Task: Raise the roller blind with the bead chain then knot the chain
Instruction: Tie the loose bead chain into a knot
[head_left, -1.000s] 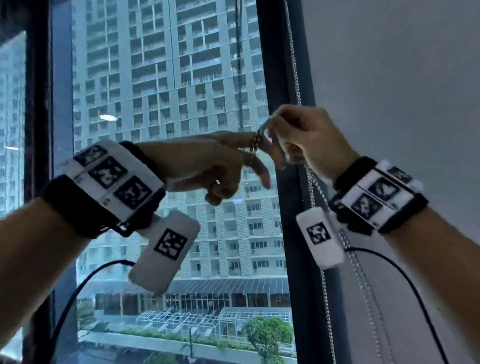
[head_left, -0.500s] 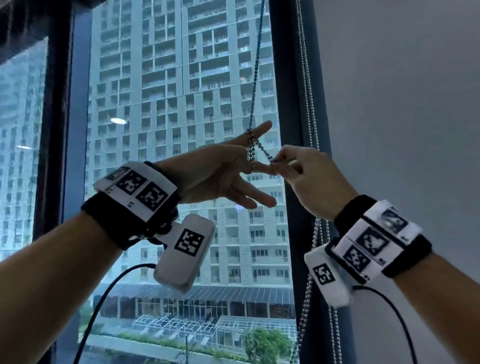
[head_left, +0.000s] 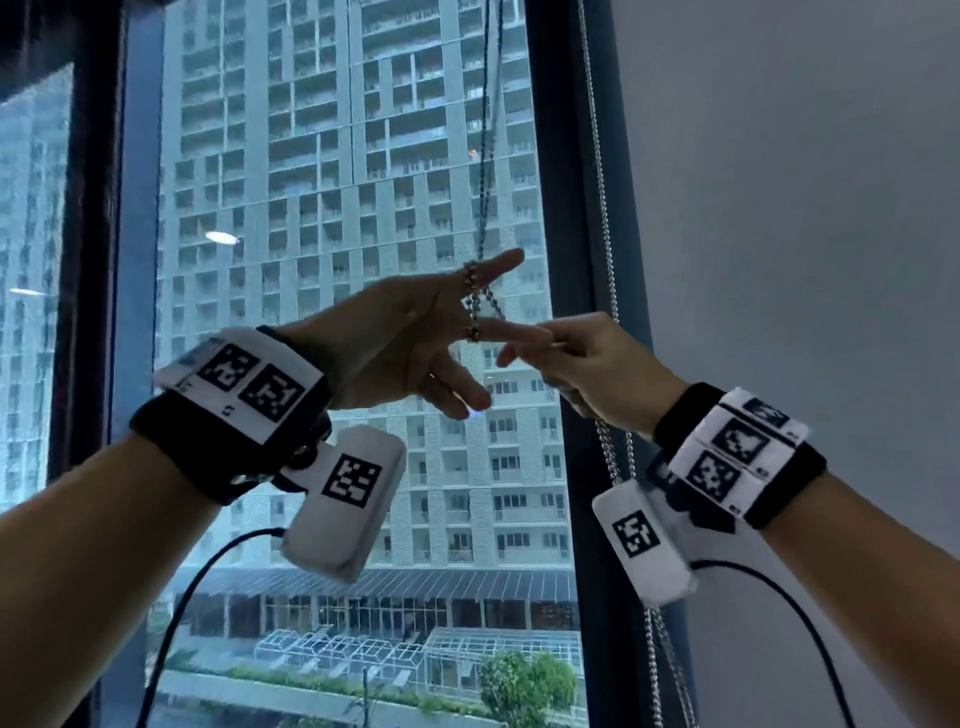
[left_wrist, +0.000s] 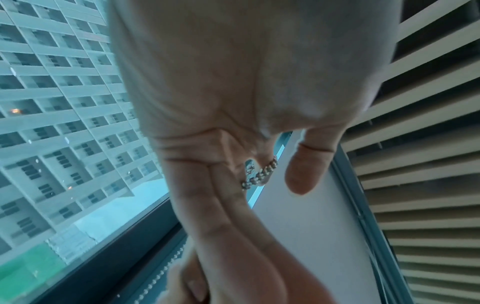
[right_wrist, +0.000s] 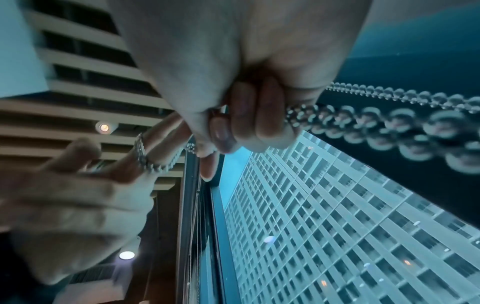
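1. Two hands are up in front of the window (head_left: 332, 218), and I see both in the head view.
2. My left hand (head_left: 405, 343) is spread open, with the fingers straight and apart. The chain (head_left: 474, 304) is looped around two of these fingers, so it sits on them like rings.
3. From the left wrist view, I see a short piece of the chain (left_wrist: 261, 172) lying across a finger beside the thumb. The fingers there are straight, not curled around anything.
4. My right hand (head_left: 597, 364) is closed, and its fingers (right_wrist: 249, 119) are curled around the chain (right_wrist: 363, 121). The beads come out of the fist on one side.
5. From the fist, a thin part of the chain goes to the loop on the left fingers (right_wrist: 145, 156). The tips of the two hands are touching or almost touching; I cannot tell which.
6. Above the left hand, a dark strand of the chain rises in front of the glass toward the top of the picture.
7. Below the right hand, two bright strands hang down along the dark frame (head_left: 566, 156), just beside the grey wall (head_left: 805, 182).
8. Each wrist carries a black band with white marker blocks (head_left: 343, 509) and a cable.
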